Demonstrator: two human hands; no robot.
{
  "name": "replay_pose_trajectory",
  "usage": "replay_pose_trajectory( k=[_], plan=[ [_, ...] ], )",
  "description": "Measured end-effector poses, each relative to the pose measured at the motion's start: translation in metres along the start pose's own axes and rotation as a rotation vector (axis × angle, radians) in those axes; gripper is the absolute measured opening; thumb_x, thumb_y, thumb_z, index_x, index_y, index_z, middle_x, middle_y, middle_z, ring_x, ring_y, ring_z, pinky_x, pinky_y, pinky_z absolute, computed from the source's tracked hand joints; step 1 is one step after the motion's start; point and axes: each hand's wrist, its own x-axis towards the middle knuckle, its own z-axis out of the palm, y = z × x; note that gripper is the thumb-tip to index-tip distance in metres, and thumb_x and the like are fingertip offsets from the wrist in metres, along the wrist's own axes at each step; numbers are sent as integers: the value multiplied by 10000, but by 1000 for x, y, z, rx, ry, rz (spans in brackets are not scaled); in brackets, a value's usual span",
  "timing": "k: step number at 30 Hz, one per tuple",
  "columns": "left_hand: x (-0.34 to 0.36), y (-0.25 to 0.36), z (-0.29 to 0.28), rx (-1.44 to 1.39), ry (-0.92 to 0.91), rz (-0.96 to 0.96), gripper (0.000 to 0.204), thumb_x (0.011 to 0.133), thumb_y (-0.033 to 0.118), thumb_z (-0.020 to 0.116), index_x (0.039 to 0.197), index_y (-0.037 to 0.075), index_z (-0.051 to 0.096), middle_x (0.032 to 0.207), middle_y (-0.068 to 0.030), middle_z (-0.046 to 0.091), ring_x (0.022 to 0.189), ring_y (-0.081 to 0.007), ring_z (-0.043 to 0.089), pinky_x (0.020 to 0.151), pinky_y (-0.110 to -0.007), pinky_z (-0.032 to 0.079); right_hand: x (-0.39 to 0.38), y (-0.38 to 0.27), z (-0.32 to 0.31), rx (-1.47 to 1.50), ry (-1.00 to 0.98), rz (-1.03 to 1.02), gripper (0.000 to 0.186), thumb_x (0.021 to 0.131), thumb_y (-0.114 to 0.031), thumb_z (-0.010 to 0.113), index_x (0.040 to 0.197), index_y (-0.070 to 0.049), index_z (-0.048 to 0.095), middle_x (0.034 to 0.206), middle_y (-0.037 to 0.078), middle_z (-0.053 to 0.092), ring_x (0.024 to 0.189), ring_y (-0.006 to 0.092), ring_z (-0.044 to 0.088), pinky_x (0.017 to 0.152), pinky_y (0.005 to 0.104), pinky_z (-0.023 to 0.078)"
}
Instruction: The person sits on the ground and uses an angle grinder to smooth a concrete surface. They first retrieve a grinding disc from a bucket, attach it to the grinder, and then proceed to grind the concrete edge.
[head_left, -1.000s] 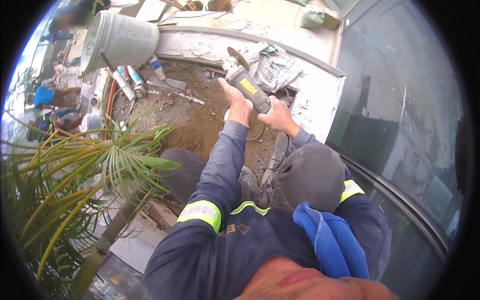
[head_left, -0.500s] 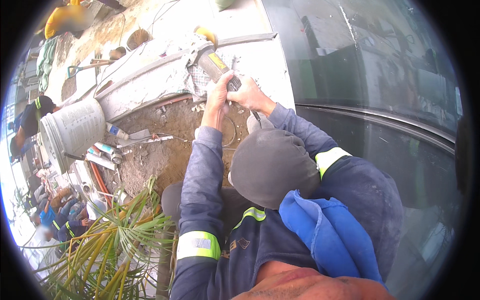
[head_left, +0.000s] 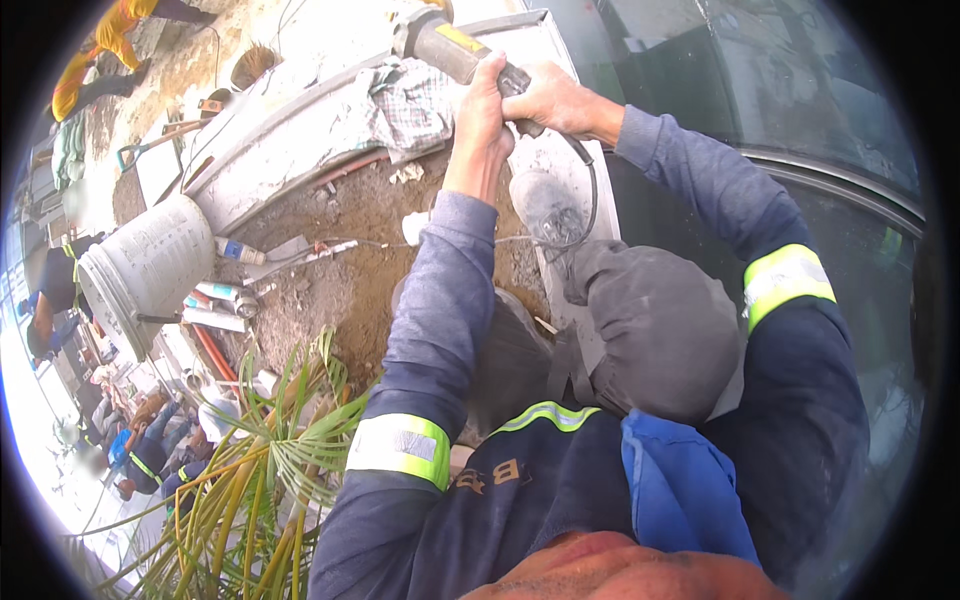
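Holding the grinder [head_left: 452, 52] at the top of the view, the left grip [head_left: 482, 122] and the right grip [head_left: 558, 102] are both closed on the rear part of its body. The grinder slopes from its head, at upper left, to its rear end, between the two grips. Part of its disc is cut off by the upper edge. The cord [head_left: 594, 190] leaves the rear end and curves down beside the shoe [head_left: 548, 205].

A checked cloth [head_left: 405, 105] lies on the white ledge [head_left: 285, 155], left of the left grip and apart from it. Below the ledge is bare soil [head_left: 330, 295].

At left, a white bucket [head_left: 165, 265] is tilted, with several tubes [head_left: 215, 319] near its lower right side. An orange pipe [head_left: 216, 352] lies below the tubes. Plant fronds [head_left: 305, 455] occupy the lower left. Glass [head_left: 700, 75] fills the upper right. Other people [head_left: 75, 90] are visible along the left side.
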Motion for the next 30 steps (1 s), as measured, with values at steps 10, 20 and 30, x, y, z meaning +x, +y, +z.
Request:
replay_pose_trajectory(
  k=[10, 20, 30],
  plan=[
    [-45, -54, 8, 462, -193, 184, 545, 943, 298, 745, 1329, -34, 551, 1200, -103, 640, 1084, -180, 627, 946, -333, 533, -77, 65, 22, -205, 516, -417, 520, 807, -213, 795, 1224, 55, 640, 1092, 186, 733, 998, 222, 694, 920, 366, 540],
    [84, -18, -144, 2428, 142, 687, 1077, 802, 716, 730, 1593, 95, 344, 1625, -321, 231, 1482, -524, 252, 1156, -591, 370, -154, 122, -40, 96, 602, -188, 291, 804, -101, 761, 1036, 56, 681, 879, 74, 732, 757, 121, 656, 726, 301, 536],
    [4, 139, -166, 2130, 406, 861, 261, 872, 96, 699, 1125, 39, 671, 1031, -242, 668, 1075, -365, 673, 856, -470, 596, -149, 153, -25, 197, 492, -129, 240, 845, -53, 722, 1056, 34, 647, 812, 30, 665, 677, 86, 599, 645, 252, 490]
  ],
)
